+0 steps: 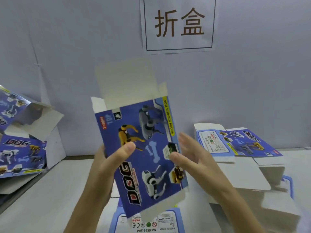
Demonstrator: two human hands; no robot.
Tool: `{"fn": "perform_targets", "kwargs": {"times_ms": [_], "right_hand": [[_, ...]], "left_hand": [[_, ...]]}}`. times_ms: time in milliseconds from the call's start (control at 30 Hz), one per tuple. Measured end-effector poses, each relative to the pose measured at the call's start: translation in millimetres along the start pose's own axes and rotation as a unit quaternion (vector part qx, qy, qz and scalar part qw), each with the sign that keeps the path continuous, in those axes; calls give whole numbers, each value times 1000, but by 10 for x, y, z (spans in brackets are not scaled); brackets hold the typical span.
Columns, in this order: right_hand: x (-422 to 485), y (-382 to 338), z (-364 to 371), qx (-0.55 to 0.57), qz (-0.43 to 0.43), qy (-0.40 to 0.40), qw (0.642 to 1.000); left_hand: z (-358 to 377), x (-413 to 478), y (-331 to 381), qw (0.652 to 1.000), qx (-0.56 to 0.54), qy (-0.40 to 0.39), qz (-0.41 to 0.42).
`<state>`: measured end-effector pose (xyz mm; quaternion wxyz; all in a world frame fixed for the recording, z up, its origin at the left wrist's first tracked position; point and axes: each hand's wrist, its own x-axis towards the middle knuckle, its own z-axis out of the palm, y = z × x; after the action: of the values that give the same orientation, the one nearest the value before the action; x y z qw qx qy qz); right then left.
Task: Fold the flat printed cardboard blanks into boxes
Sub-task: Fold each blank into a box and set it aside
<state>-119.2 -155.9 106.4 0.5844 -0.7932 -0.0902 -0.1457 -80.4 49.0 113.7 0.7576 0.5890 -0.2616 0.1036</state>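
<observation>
A blue printed cardboard box blank with robot dogs and the word DOG is held up in front of me, tilted, its white top flaps standing open. My left hand grips its left edge, thumb on the printed face and fingers behind. My right hand has straight fingers against the right edge, thumb on the front. Another flat blank lies on the table below the hands.
A stack of flat blanks sits on the white table at the right, with more blanks nearer me. Folded boxes with open flaps are piled at the left. A paper sign hangs on the wall.
</observation>
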Motion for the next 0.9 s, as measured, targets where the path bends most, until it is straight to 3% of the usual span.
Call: {"fn": "perform_targets", "kwargs": {"times_ms": [67,200,333,433,533,667,900], "right_hand": [[10,14,18,69,-13,-48,996],[-18,-36,37,116,7,-22,993],[-6,-13,8,143,45,34,988],[6,3,-13,159,54,7,986],[10,27,-53,202,66,-21,977],[43,100,-77,187,55,11,981],[71,193,-25,224,64,-84,969]], "left_hand": [[57,15,-42,999,27,9,-16],[52,57,-127,994,64,83,-43],[-110,85,-158,991,64,83,-82],[-200,117,-204,988,68,103,-88],[-171,111,-210,992,61,73,-87],[-79,97,-247,987,90,112,-74],[26,-24,-193,986,-3,-82,-143]]}}
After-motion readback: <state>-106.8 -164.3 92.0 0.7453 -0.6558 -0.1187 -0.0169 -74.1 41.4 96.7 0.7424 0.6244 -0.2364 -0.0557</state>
